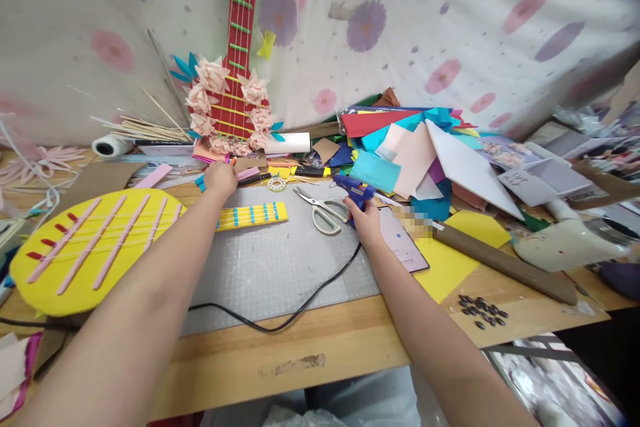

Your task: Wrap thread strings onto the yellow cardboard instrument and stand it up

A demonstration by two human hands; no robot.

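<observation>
My right hand [367, 219] is closed around the handle of a blue hot glue gun [356, 191], at the right side of the grey cutting mat [295, 280]. Its black cord [313, 300] curves across the mat to the left. Scissors [325, 212] with pale handles lie just left of the glue gun. My left hand [221, 179] reaches to the mat's back edge, fingers curled among small craft pieces; what they grip is hidden. A yellow paper guitar neck [253, 215] with blue frets lies near it. Left of my forearm rests a yellow oval guitar body [100, 247] with pink strips.
A red paper guitar [235, 100] with pale flowers leans against the back curtain. Coloured sheets [400, 147] are heaped at the back right. A phone [403, 240], a brown strip [500, 260] and dark beads [483, 310] lie to the right. A tape roll [277, 184] sits behind the mat.
</observation>
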